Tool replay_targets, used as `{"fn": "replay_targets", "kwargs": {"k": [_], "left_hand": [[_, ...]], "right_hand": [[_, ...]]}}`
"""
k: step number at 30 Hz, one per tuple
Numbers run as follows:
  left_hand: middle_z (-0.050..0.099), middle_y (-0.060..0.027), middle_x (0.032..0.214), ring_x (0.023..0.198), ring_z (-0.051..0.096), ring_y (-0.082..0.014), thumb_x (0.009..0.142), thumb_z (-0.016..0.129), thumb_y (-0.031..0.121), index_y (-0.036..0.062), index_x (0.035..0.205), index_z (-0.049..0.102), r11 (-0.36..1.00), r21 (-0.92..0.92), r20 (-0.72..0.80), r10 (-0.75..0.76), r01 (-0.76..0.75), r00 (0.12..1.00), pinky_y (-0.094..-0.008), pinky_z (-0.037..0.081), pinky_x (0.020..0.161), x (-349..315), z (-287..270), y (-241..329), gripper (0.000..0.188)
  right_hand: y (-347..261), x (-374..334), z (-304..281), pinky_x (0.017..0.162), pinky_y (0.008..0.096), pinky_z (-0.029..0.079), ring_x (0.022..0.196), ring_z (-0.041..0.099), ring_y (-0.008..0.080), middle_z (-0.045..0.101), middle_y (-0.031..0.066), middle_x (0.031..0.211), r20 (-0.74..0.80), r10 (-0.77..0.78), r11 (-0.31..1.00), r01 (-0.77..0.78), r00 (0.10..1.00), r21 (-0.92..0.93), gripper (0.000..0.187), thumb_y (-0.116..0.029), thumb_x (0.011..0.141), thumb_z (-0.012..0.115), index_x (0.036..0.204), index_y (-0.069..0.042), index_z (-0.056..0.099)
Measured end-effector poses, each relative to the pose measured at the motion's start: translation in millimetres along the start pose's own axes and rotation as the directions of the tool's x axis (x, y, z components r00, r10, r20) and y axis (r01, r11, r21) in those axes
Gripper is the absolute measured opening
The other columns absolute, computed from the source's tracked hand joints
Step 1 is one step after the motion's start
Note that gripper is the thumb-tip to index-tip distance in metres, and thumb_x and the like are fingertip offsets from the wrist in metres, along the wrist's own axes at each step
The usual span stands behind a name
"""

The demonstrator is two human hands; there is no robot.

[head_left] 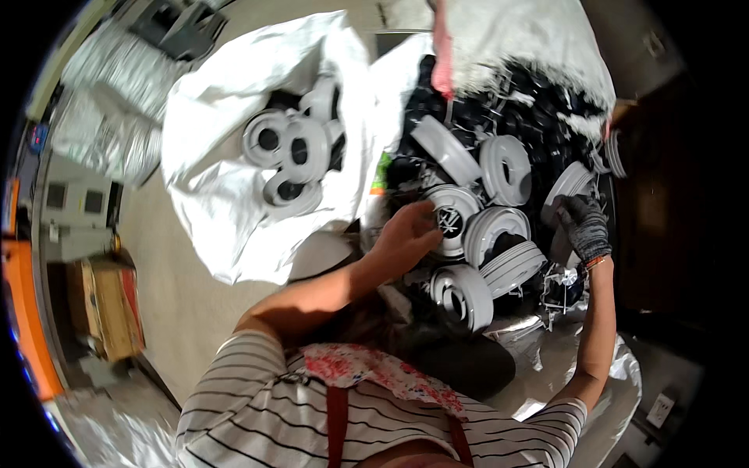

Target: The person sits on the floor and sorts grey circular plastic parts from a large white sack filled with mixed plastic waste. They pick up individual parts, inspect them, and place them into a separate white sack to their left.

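My bare left hand (409, 232) is at the left edge of a light grey plastic ring (466, 201), its bent fingers apart and nothing visible in them. White plastic scraps lie across that ring's dark centre. On the right, my right hand (583, 228) wears a grey knitted glove with an orange cuff. Its fingers are closed on the lower edge of a ridged grey ring (569, 181), which is tilted; the thumb side is partly hidden. Between the hands are more grey rings: an upright one (507, 170), a ridged one (513, 267) and a thick one (468, 296) nearest me.
Black parts (538, 117) are heaped behind the rings, below a white woven sack (530, 39). To the left stands an open white sack (211, 117) holding several grey rings (304, 152). A cardboard box (109, 308) and plastic-wrapped bundles (101, 132) are farther left.
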State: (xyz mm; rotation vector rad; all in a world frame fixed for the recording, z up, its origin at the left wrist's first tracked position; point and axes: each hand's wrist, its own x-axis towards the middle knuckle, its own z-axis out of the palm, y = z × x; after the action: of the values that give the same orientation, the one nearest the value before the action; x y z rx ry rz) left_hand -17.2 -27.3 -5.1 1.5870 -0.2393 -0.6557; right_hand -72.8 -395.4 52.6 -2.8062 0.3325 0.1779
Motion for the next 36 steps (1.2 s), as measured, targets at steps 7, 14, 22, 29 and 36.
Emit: {"fn": "replay_targets", "kwargs": {"k": [7,14,22,29,36], "left_hand": [[0.053,-0.0141,0.117,0.101,0.053,-0.0217,0.079,0.067,0.018,0.001,0.124,0.046,0.954,0.135,-0.559,0.297,-0.268,0.774,-0.0363,0.044,0.087,-40,-169,41,0.052],[0.02,-0.0367,0.141,0.135,0.016,-0.0453,0.061,0.075,0.055,-0.0087,0.141,0.013,0.485,0.474,-0.877,0.34,0.735,0.34,-0.0527,0.018,0.108,-34,-393,21,0.119],[0.063,-0.0227,0.102,0.099,0.059,-0.0357,0.077,0.063,0.041,-0.0032,0.105,0.062,0.348,0.6,-0.768,-0.001,0.72,0.641,-0.045,0.045,0.087,-22,-513,-103,0.052],[0.065,-0.0231,0.084,0.083,0.063,-0.038,0.082,0.055,0.04,-0.001,0.083,0.067,0.33,0.68,-0.719,0.47,0.654,0.511,-0.045,0.049,0.075,-17,-650,25,0.043],[0.048,-0.0297,0.125,0.111,0.051,-0.0423,0.071,0.072,0.049,-0.006,0.133,0.035,-0.189,0.551,-0.566,0.632,0.813,0.53,-0.0413,0.043,0.093,-59,-571,50,0.092]], "right_hand": [[-205,-2,42,0.096,0.0382,0.042,0.112,0.054,0.0332,0.058,0.0216,0.117,-0.052,-0.19,0.965,0.196,0.98,0.172,0.058,-0.04,0.083,0.063,0.121,0.002,0.053],[-345,85,191,0.087,0.0402,0.045,0.102,0.056,0.036,0.054,0.0299,0.113,0.134,0.091,0.872,-0.144,0.987,0.468,0.103,-0.061,0.059,0.073,0.119,0.017,0.043],[-412,148,255,0.095,0.0379,0.042,0.109,0.053,0.0396,0.052,0.0311,0.119,0.117,0.398,0.736,-0.393,0.91,0.552,0.086,-0.037,0.061,0.07,0.123,0.016,0.039],[-494,230,207,0.059,0.0414,0.045,0.065,0.061,0.0259,0.062,0.0108,0.07,-0.378,-0.644,0.765,0.574,0.665,-0.294,0.01,-0.017,0.079,0.052,0.078,-0.014,0.062],[-420,214,118,0.073,0.0427,0.047,0.081,0.063,0.0234,0.066,0.0038,0.084,-0.171,-0.454,0.855,0.373,0.875,-0.362,0.017,-0.018,0.082,0.051,0.092,-0.017,0.064]]}}
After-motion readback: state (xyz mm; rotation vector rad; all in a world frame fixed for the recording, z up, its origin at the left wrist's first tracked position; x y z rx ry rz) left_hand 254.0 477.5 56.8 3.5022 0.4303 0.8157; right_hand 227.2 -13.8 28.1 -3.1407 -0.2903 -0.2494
